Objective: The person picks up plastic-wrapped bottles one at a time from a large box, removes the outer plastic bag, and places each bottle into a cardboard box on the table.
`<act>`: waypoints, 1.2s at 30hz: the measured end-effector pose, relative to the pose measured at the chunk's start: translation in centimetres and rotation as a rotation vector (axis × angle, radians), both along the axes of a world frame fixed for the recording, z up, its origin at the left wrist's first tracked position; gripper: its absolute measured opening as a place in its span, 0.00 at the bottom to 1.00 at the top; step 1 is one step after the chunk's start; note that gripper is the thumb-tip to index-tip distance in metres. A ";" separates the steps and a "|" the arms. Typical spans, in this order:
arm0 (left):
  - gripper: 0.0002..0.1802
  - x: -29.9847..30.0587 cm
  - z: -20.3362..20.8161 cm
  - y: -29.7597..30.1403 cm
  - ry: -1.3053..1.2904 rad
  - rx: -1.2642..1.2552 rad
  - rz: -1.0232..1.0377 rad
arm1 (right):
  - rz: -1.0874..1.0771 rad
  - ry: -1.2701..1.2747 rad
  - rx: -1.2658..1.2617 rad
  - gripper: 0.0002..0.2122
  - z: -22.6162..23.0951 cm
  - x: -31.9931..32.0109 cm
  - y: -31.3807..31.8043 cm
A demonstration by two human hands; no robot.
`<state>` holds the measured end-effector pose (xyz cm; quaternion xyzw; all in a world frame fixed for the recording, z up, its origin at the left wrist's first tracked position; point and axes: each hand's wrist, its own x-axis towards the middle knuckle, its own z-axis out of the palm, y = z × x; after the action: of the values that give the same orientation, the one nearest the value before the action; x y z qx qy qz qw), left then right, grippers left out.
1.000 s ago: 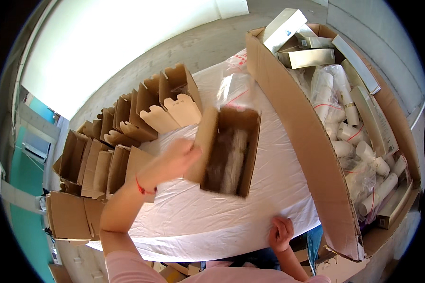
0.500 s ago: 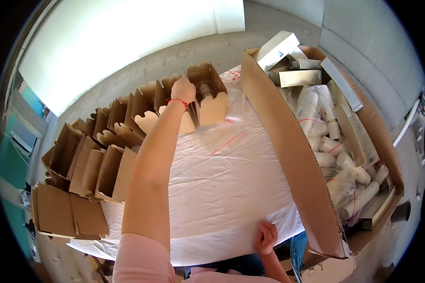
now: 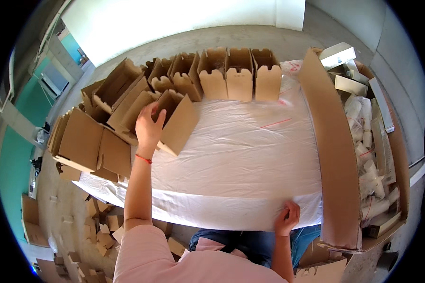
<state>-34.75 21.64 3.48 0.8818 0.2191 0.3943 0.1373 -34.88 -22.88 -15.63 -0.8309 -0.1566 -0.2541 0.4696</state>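
Note:
My left hand (image 3: 149,126), a red cord at its wrist, is at the rim of an open brown cardboard box (image 3: 180,126) at the front of the left group. Its thumb stands apart from the bent fingers, and the box leans a little. Just left of it is another open box (image 3: 136,107). My right hand (image 3: 288,218) rests at the near edge of the white-covered table (image 3: 236,165), its fingers curled in; whether anything is inside them is hidden. Three upright boxes (image 3: 239,82) stand in a row at the far side, with clear plastic showing in at least one.
A large carton (image 3: 333,155) on the right holds white cylinders (image 3: 375,181) in clear bags and flat pale boxes (image 3: 337,55). Folded brown boxes (image 3: 82,137) stand at the left end of the table. Several small cardboard pieces (image 3: 106,224) lie on the floor below.
My left hand has left the far row of boxes and come back to the front box on the left. The view has swung left. My right hand stays near the table's edge.

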 end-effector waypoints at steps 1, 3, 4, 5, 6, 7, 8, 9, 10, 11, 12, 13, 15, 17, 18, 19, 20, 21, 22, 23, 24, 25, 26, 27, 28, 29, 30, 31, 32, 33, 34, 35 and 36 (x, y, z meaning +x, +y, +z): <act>0.13 -1.2 -0.7 0.7 0.021 -0.066 0.011 | -0.001 0.003 -0.001 0.10 -0.5 -0.1 -0.2; 0.09 -3.2 -2.2 0.9 0.326 0.087 0.019 | 0.015 0.003 0.012 0.09 -0.2 -0.2 0.0; 0.08 -4.0 -2.8 0.7 0.480 0.164 0.018 | 0.020 0.011 0.018 0.09 0.0 -0.2 0.3; 0.06 -4.1 -3.8 0.1 0.391 0.220 -0.034 | 0.016 0.017 0.020 0.09 0.3 -0.3 0.4; 0.06 -4.1 -4.7 -1.0 0.301 0.276 -0.086 | 0.012 0.028 0.029 0.09 0.6 -0.4 0.5; 0.05 -4.2 -5.2 -2.2 0.207 0.332 -0.137 | 0.008 0.036 0.039 0.09 0.8 -0.4 0.5; 0.05 -4.5 -5.6 -3.2 0.175 0.335 -0.154 | 0.003 0.045 0.048 0.08 0.8 -0.5 0.5; 0.05 -4.4 -5.6 -4.2 0.133 0.345 -0.174 | 0.004 0.023 0.025 0.08 0.9 -0.4 0.4; 0.05 -4.5 -5.4 -4.8 0.090 0.354 -0.197 | 0.003 0.001 0.002 0.08 0.8 -0.4 0.3; 0.06 -4.8 -4.9 -5.1 0.117 0.287 -0.161 | -0.001 -0.021 -0.023 0.08 0.7 -0.5 0.2; 0.06 -4.4 -4.1 -5.6 0.134 0.226 -0.140 | -0.009 -0.015 -0.023 0.09 0.4 -0.4 0.1; 0.06 -3.8 -3.1 -6.4 0.155 0.162 -0.122 | -0.008 -0.015 -0.024 0.09 0.4 -0.3 0.0; 0.06 -2.2 -0.8 -9.2 -0.018 0.047 -0.212 | -0.002 -0.013 -0.028 0.09 0.7 -0.2 0.3; 0.07 0.3 0.8 -11.8 -0.158 0.009 -0.377 | -0.025 -0.061 -0.025 0.08 1.0 -0.2 0.4; 0.07 1.8 1.5 -13.0 -0.158 -0.021 -0.425 | -0.040 -0.047 -0.023 0.08 0.9 -0.2 0.3; 0.07 3.2 2.1 -14.3 -0.168 -0.037 -0.470 | -0.050 -0.032 -0.015 0.08 0.7 -0.2 0.4; 0.07 4.9 2.6 -16.0 -0.178 -0.055 -0.515 | -0.059 -0.010 -0.012 0.08 0.6 -0.2 0.3; 0.07 6.6 3.0 -17.5 -0.186 -0.070 -0.557 | -0.064 0.014 -0.006 0.09 0.4 -0.3 0.2; 0.07 8.5 3.1 -18.8 -0.231 -0.041 -0.575 | -0.063 0.037 -0.004 0.09 0.3 -0.3 0.2; 0.08 10.8 3.0 -20.0 -0.278 -0.013 -0.594 | -0.056 0.009 -0.007 0.08 0.4 -0.3 0.3; 0.09 13.2 2.8 -21.3 -0.327 0.007 -0.616 | -0.055 -0.020 -0.018 0.08 0.6 -0.3 0.2; 0.09 15.4 2.5 -22.4 -0.323 0.036 -0.604 | -0.047 -0.048 -0.028 0.07 0.6 -0.3 0.2; 0.09 17.6 2.2 -23.5 -0.321 0.064 -0.592 | -0.043 -0.063 -0.026 0.07 0.3 -0.2 0.1; 0.10 19.6 2.1 -24.4 -0.317 0.093 -0.578 | -0.037 -0.078 -0.024 0.07 0.0 -0.1 0.1; 0.12 21.3 2.2 -25.2 -0.288 0.107 -0.600 | -0.033 -0.064 -0.017 0.07 0.1 -0.1 0.0; 0.12 23.5 1.8 -25.7 -0.274 0.128 -0.580 | -0.033 -0.068 -0.014 0.08 0.0 0.0 -0.1; 0.12 25.7 1.2 -25.7 -0.257 0.153 -0.549 | -0.010 -0.062 -0.013 0.09 -0.3 -0.1 -0.2; 0.13 27.5 0.9 -26.2 -0.241 0.177 -0.527 | 0.003 -0.056 -0.013 0.10 -0.8 0.0 -0.4; 0.10 29.1 0.5 -26.5 -0.185 0.148 -0.502 | 0.008 -0.051 -0.002 0.10 -1.1 0.1 -0.5; 0.09 30.7 0.1 -26.7 -0.185 0.159 -0.483 | 0.007 -0.044 0.007 0.10 -1.4 0.1 -0.6; 0.09 32.3 -0.4 -26.6 -0.181 0.170 -0.461 | 0.008 -0.035 0.018 0.10 -1.6 0.1 -0.6; 0.09 33.7 -1.0 -26.4 -0.177 0.181 -0.436 | 0.007 -0.050 0.009 0.10 -1.6 0.3 -0.6; 0.09 34.8 -1.7 -26.2 -0.169 0.151 -0.476 | 0.006 -0.060 0.000 0.11 -1.6 0.3 -0.7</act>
<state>0.03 -4.60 1.81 0.8801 -0.0366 0.4386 0.1779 -34.62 -23.55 -17.21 -0.8224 -0.1729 -0.2776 0.4654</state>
